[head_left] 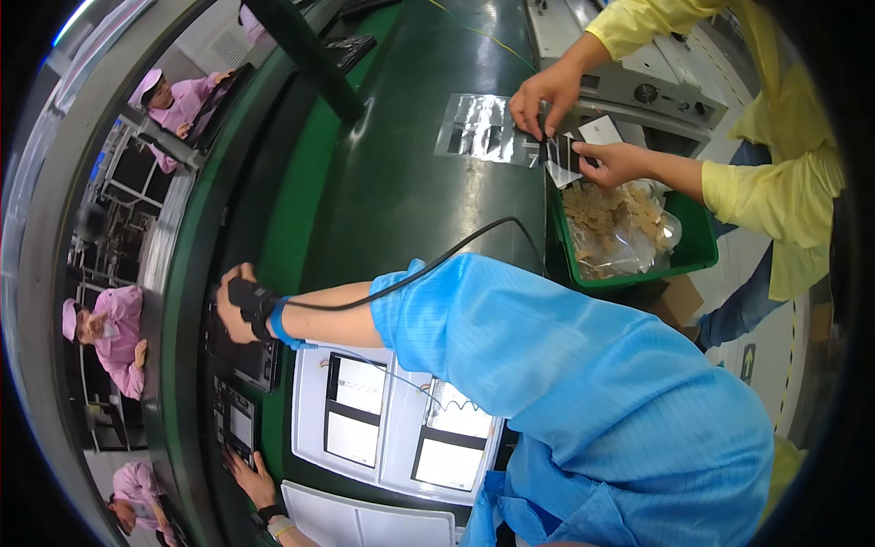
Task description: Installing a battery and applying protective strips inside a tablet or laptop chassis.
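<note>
My right hand (240, 305) reaches left over the dark line, its fingers bent at a flat black device casing (258, 372). Its fingertips are partly hidden, so what they grip cannot be made out. The right wrist carries a black strap and a blue band, with a dark cable trailing from it. Lower down, my left hand (252, 479) has its fingers extended against the near end of an opened black device (237, 421) with a pale rectangle inside. Beside my hands, a white tray (390, 456) holds flat black-and-white packs with thin wires.
Another white tray (374, 521) lies at the bottom. A co-worker in yellow sleeves holds a small dark piece (561, 155) above a green bin (693, 246) with tan scraps and clear plastic. Transparent film (483, 128) lies on the green table (410, 187). People in pink sit opposite.
</note>
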Available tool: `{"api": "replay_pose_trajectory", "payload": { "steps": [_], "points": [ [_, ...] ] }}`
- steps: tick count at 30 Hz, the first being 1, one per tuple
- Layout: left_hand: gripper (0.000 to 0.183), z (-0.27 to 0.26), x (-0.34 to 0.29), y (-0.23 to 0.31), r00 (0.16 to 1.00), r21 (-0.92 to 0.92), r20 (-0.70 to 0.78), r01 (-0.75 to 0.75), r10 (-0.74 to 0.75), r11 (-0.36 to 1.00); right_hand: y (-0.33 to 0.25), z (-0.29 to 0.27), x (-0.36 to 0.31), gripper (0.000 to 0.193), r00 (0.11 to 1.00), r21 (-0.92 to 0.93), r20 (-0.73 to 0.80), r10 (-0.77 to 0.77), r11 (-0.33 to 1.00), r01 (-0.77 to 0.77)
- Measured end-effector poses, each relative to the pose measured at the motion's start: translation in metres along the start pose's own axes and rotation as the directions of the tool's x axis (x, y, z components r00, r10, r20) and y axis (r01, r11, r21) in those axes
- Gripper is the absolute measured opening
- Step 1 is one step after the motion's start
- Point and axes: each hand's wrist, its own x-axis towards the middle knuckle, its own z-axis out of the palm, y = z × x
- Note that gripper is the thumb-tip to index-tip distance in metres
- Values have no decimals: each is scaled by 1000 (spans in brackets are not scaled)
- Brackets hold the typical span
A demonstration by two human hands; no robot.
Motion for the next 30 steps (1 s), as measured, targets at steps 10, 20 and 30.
{"api": "replay_pose_trajectory", "payload": {
  "steps": [10,20,30],
  "points": [
    [73,-42,-8,35,994,-173,91,80,-65,982,-14,105,45,44,898,141,427,-111,988,55],
    [65,-109,-102,112,999,-421,-50,-21,0,907,16,21,15,49,780,491,581,-234,865,-106],
    [64,-133,-83,227,974,-511,-48,-213,220,833,58,0,8,45,756,779,614,-229,17,-627]
  ]
}}
